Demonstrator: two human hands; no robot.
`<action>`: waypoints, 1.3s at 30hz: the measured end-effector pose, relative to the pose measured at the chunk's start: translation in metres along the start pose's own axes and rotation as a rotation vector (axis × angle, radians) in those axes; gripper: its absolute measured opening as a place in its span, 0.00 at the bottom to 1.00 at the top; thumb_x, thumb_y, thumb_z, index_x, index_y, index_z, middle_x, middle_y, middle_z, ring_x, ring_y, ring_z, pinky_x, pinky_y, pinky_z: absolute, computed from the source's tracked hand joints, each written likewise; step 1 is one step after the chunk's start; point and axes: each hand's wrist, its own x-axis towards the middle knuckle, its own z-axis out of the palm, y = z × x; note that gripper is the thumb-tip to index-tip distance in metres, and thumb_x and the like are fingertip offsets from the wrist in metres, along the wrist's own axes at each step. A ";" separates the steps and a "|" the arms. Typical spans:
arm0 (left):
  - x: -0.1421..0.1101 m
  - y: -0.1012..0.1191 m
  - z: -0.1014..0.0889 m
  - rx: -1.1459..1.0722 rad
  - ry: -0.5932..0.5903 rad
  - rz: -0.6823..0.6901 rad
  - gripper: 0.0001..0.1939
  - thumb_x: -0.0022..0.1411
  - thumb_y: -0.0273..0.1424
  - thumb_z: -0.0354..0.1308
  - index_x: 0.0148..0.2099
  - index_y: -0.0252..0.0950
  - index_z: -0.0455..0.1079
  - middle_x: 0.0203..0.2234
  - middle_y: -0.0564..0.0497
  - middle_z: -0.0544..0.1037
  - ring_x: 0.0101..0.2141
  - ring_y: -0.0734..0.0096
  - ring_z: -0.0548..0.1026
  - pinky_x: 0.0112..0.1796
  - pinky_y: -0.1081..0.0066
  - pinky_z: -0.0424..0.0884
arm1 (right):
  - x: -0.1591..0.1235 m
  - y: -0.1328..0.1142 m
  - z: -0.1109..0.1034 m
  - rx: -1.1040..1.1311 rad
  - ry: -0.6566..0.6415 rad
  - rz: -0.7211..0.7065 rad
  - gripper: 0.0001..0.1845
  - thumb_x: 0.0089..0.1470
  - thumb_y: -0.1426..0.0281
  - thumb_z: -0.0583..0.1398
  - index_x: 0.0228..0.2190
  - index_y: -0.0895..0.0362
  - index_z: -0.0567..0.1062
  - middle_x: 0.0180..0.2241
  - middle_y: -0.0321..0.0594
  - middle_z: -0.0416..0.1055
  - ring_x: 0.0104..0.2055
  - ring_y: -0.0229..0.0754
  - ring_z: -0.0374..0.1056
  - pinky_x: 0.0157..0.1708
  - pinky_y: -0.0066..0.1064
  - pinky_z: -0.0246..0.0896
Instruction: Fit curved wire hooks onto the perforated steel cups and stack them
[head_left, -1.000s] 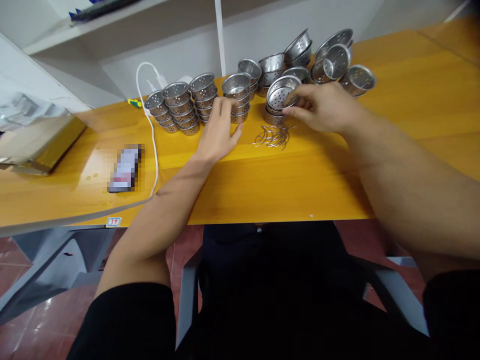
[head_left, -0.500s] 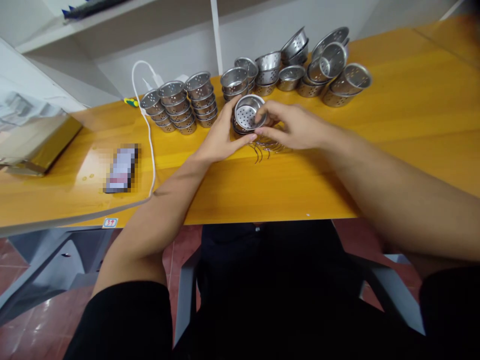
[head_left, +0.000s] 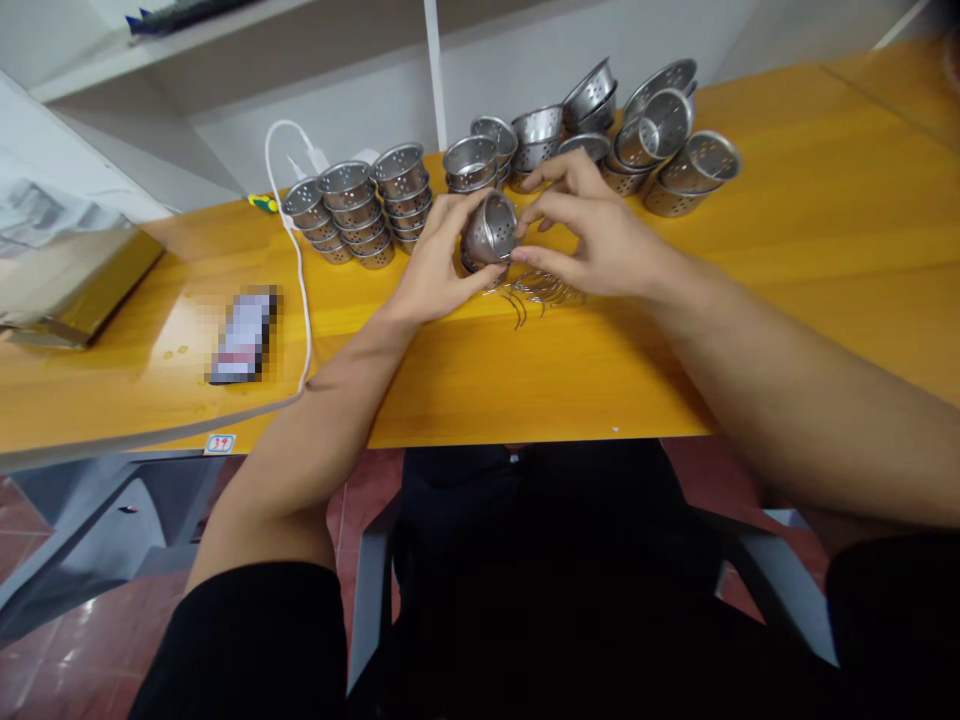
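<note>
My left hand is wrapped around a small perforated metal cup, thumb at the front and fingers behind. The cup is tipped, with its mouth turned toward the right. Just right of the cup is my right hand, its fingers bent and apart; thumb and fingertips come close to the rim, and I cannot tell whether they touch it. Beneath the right hand, a loose heap of thin curved wires lies on the table. Another metal piece seems to sit under the held cup, mostly covered by the left hand.
Stacks of perforated cups stand behind left; more cups, some leaning, stand behind right. A phone lies left, beside a white cable. A cardboard box is at far left. Shelving rises behind the yellow table.
The cup has tipped from facing up to facing right. My right hand's fingers have come out of the cup and spread, uncovering more of the wires.
</note>
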 end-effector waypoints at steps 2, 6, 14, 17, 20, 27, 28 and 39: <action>0.001 0.000 -0.001 0.001 -0.011 0.009 0.55 0.79 0.76 0.65 0.92 0.53 0.61 0.85 0.35 0.75 0.87 0.31 0.74 0.90 0.33 0.68 | 0.000 -0.001 0.000 0.007 -0.004 0.006 0.31 0.77 0.27 0.65 0.70 0.19 0.89 0.80 0.34 0.79 0.84 0.84 0.69 0.87 0.91 0.63; 0.004 -0.001 0.000 0.016 -0.010 0.037 0.53 0.80 0.73 0.67 0.91 0.52 0.61 0.87 0.35 0.74 0.87 0.30 0.74 0.91 0.30 0.68 | 0.001 -0.002 0.002 0.001 -0.033 0.042 0.33 0.76 0.26 0.65 0.75 0.11 0.85 0.77 0.31 0.84 0.83 0.86 0.71 0.87 0.95 0.61; 0.004 0.003 -0.004 0.017 -0.010 0.041 0.50 0.83 0.68 0.66 0.92 0.53 0.61 0.88 0.35 0.73 0.89 0.31 0.72 0.92 0.32 0.66 | 0.000 -0.009 0.005 -0.013 0.027 0.021 0.31 0.76 0.23 0.64 0.67 0.16 0.91 0.78 0.31 0.81 0.81 0.79 0.73 0.88 0.83 0.69; 0.004 -0.002 -0.003 -0.002 -0.001 0.068 0.52 0.82 0.72 0.64 0.92 0.51 0.61 0.87 0.35 0.74 0.88 0.30 0.73 0.91 0.32 0.67 | -0.001 -0.009 0.002 0.002 0.010 -0.002 0.29 0.79 0.27 0.66 0.65 0.22 0.93 0.75 0.39 0.83 0.80 0.81 0.72 0.86 0.88 0.68; 0.005 -0.008 0.001 -0.025 0.009 0.074 0.54 0.82 0.74 0.64 0.93 0.51 0.61 0.88 0.35 0.74 0.89 0.32 0.72 0.92 0.35 0.66 | -0.001 -0.009 -0.001 0.025 0.016 -0.012 0.25 0.80 0.30 0.68 0.61 0.26 0.95 0.74 0.42 0.83 0.80 0.81 0.72 0.85 0.86 0.67; 0.005 -0.017 0.006 -0.050 0.105 -0.019 0.61 0.76 0.77 0.70 0.92 0.48 0.61 0.85 0.33 0.76 0.85 0.31 0.77 0.88 0.38 0.71 | 0.002 -0.009 0.001 -0.046 0.210 0.033 0.28 0.79 0.28 0.70 0.50 0.36 0.92 0.70 0.51 0.83 0.78 0.75 0.73 0.85 0.79 0.69; 0.005 -0.017 0.006 -0.053 0.107 -0.024 0.61 0.75 0.78 0.71 0.91 0.47 0.63 0.83 0.33 0.78 0.83 0.32 0.79 0.87 0.38 0.73 | 0.003 -0.006 0.001 -0.057 0.213 0.037 0.28 0.80 0.29 0.70 0.50 0.36 0.92 0.71 0.51 0.82 0.78 0.75 0.73 0.85 0.79 0.69; 0.002 -0.060 0.018 -0.144 0.216 -0.009 0.61 0.78 0.79 0.66 0.95 0.55 0.52 0.84 0.37 0.75 0.84 0.40 0.78 0.85 0.43 0.76 | -0.010 0.062 -0.025 -0.062 -0.203 -0.076 0.40 0.75 0.21 0.71 0.43 0.44 0.92 0.58 0.53 0.89 0.59 0.70 0.87 0.68 0.73 0.84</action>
